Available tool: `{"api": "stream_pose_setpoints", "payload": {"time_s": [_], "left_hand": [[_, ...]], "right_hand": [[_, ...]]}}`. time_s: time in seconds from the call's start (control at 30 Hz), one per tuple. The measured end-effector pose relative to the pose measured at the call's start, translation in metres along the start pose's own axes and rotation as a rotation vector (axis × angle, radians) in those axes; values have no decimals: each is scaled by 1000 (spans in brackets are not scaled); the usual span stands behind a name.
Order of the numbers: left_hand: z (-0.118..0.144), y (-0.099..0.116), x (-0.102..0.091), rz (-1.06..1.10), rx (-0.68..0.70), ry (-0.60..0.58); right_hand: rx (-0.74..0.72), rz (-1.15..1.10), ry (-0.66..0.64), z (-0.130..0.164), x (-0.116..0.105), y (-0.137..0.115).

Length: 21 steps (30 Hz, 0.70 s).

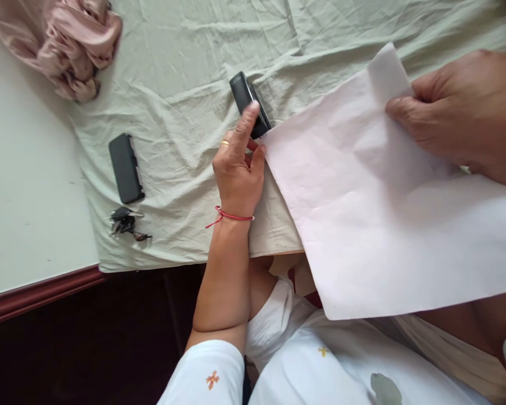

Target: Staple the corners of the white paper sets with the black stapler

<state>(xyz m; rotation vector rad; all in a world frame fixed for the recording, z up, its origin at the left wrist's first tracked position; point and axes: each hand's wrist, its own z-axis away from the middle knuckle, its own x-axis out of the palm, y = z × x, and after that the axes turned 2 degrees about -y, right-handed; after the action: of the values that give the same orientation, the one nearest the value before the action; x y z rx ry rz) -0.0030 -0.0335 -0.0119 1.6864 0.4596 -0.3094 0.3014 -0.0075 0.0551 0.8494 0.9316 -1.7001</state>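
The paper (379,208) is big, thin and very light. It bends and creases fast, and it could tear if it is pulled hard. It is not slippery. A good place to hold it is at a corner or along an edge, with a soft pinch.

The paper lies over the near edge of the table (29,185), on the right side. Part of it rests on the cloth (177,67) and part hangs down over the person's lap.

The right hand (459,109) pinches the paper's far corner between thumb and fingers. The corner is lifted and folded up a bit. The hand is almost closed.

The left hand (238,169) sits at the paper's left corner. Its thumb touches the paper's edge. One finger is stretched out and presses on a small black box (249,104), which sits just beside that corner. The other fingers are curled in. This hand holds nothing.

A black case (126,167) and keys (126,223) lie near the cloth's left edge. A pink cloth (71,45) sits at the far left corner.
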Motion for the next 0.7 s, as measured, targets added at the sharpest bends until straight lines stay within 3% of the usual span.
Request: {"api": "stream_pose_setpoints", "payload": {"time_s": [0.23,0.7], "left_hand": [[-1,-14,-3,-98,6,22],[3,-5,-6,-166,70,-41]], "right_hand": [[29,-7,-3,-2,0,2],[40,15,23,-11,10,16]]}}
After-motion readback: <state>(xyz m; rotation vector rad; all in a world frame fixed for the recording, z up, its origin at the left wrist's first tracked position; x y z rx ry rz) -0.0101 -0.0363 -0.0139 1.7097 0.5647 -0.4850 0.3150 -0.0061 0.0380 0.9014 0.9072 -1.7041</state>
